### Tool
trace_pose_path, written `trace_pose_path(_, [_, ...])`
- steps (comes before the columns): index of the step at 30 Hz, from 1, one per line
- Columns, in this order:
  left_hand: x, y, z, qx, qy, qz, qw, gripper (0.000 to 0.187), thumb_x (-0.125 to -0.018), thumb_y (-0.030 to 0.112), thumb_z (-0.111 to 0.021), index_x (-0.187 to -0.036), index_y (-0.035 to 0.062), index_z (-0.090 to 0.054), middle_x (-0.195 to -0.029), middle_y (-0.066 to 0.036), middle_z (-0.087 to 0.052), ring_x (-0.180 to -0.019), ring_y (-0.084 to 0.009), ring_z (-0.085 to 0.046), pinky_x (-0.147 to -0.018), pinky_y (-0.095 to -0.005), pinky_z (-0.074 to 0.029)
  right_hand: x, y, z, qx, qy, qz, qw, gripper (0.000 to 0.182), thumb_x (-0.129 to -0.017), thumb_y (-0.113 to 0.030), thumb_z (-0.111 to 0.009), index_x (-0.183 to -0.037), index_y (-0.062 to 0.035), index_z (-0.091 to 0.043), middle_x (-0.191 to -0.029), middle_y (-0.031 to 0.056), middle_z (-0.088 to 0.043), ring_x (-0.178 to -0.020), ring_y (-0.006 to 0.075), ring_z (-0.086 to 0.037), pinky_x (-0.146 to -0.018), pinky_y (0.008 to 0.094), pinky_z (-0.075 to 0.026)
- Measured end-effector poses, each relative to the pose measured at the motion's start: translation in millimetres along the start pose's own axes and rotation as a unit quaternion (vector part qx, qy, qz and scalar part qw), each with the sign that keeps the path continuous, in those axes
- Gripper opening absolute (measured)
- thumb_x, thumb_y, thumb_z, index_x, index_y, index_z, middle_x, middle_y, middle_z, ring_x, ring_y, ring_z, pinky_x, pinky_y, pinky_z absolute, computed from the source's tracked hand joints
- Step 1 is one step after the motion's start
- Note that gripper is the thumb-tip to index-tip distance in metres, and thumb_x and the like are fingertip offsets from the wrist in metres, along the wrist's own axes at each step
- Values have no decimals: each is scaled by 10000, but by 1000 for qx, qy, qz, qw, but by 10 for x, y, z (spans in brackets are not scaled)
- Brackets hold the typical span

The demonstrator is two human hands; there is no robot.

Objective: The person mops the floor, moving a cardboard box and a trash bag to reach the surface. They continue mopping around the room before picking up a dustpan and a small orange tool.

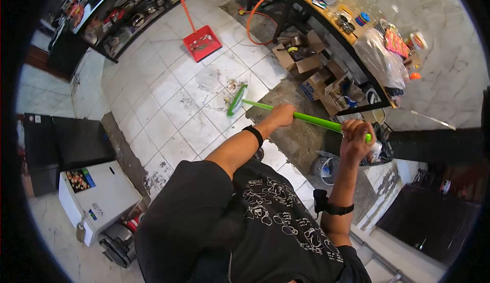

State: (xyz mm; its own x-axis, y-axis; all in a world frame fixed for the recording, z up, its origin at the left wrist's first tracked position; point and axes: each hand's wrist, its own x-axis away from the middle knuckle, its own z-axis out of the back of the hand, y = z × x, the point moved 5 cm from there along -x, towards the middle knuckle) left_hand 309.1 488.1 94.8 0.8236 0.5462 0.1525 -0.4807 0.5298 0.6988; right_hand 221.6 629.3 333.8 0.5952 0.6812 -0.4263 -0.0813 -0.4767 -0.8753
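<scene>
A green broom [237, 100] has its head on the white tiled floor, beside scattered dirt [224, 98]. My left hand [282, 115] is wrapped round the middle part of its green handle. Near the handle's top end, my right hand [356, 137] is closed round it, farther to the right. Beyond the broom head, a red long-handled dustpan [203, 43] rests on the tiles with some debris in it. A dusty patch [208, 78] lies between the dustpan and the broom.
Open cardboard boxes [326, 86] stand under a cluttered wooden table [342, 15] at the right. Below them is a wire basket [326, 168]. A white freezer [102, 196] stands at lower left, and shelves with pots [138, 20] line the upper left. An orange hose [248, 25] curves near the table.
</scene>
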Motion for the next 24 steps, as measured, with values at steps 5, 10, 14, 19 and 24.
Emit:
trace_pose_path(5, [471,121,703,50,106,7,993,109,-690,165,-629,-781,116,-664,-751,-154,-636,-735,-368,-609,-670,-465,-482,-495,-330,-433,-117,-100,-15,988,387,-960,-294,-465,-651,-103,-331,-545,11,-318,-480,129,-286,-486,313,-267])
trace_pose_path(10, [1408,-581,1101,94,226,74,967,111,-699,189,-633,-688,80,-620,-666,-159,-600,-679,-369,-591,-616,-459,-461,-698,173,-1417,-235,-287,-99,924,397,-945,-303,-495,-641,-101,-341,-543,8,-309,-470,133,-282,-472,312,-255])
trace_pose_path(14, [2572,-1547,1033,95,285,271,914,195,-717,244,-624,-662,57,-623,-683,-177,-601,-678,-379,-583,-628,-467,-459,-116,1093,-2602,-293,-426,-245,820,384,-927,-263,-533,-628,-54,-412,-546,39,-356,-522,182,-373,-530,350,-328])
trace_pose_path(19, [3961,-2092,673,166,349,494,779,210,-702,253,-636,-776,64,-689,-778,-198,-641,-775,-380,-612,-711,-429,-499,965,1657,-3695,-240,-535,-369,721,433,-929,-242,-523,-565,-41,-402,-554,69,-413,-586,212,-436,-700,395,-417])
trace_pose_path(24, [4492,-2377,421,200,357,562,719,198,-708,226,-629,-821,72,-680,-806,-205,-639,-802,-388,-606,-718,-429,-493,1581,1798,-4324,-225,-618,-395,642,433,-938,-229,-501,-564,-18,-444,-554,66,-420,-595,205,-449,-744,407,-429])
